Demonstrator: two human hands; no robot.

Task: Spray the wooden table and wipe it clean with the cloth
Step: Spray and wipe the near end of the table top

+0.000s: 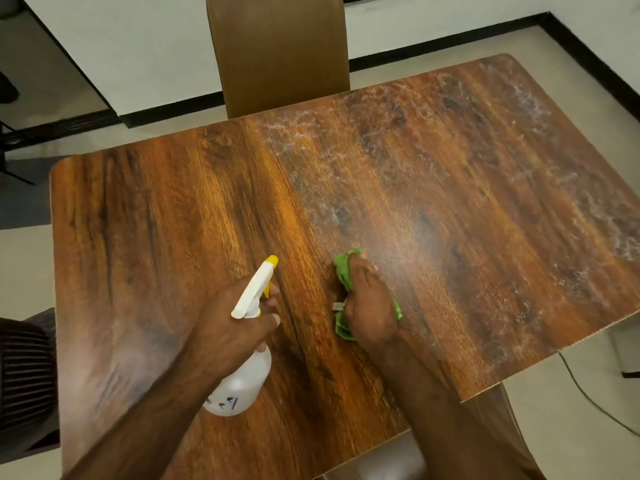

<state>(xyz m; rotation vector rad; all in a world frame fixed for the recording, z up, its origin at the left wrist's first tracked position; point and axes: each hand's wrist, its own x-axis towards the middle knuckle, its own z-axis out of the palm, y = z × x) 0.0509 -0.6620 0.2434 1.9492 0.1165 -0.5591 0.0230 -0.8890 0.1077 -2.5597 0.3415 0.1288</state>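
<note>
You are looking down at a pale tiled floor (433, 36) with dark skirting, and over it a wood-grain tabletop (166, 220) that fills most of the view. A brown padded chair (280, 53) is tucked in at its far edge. A whitish, streaky spray film (519, 140) covers the far and right parts of the tabletop; the left half looks dry and glossy. Treat the top as rigid and smooth, so expect the cloth to glide easily where it is wet.

The spray bottle (244, 379) is near the front edge, left of centre, tilted with its yellow nozzle (271, 260) pointing away from you. It is translucent plastic, and I judge it light. Whether its base touches the wood I cannot tell. Your left hand (232, 336) grips it at the neck, the right place for it: fingers curled round, thumb across the front, one finger reaching under the trigger.

The green cloth (344, 273) lies bunched just right of the bottle, at the near edge of the wet zone. It is soft and limp, and will fold or slip out unless you keep your palm on top. Your right hand (370, 308) presses it flat onto the tabletop, fingers bent over the wad and holding it. A small label (337, 306) pokes out beside the thumb.
</note>
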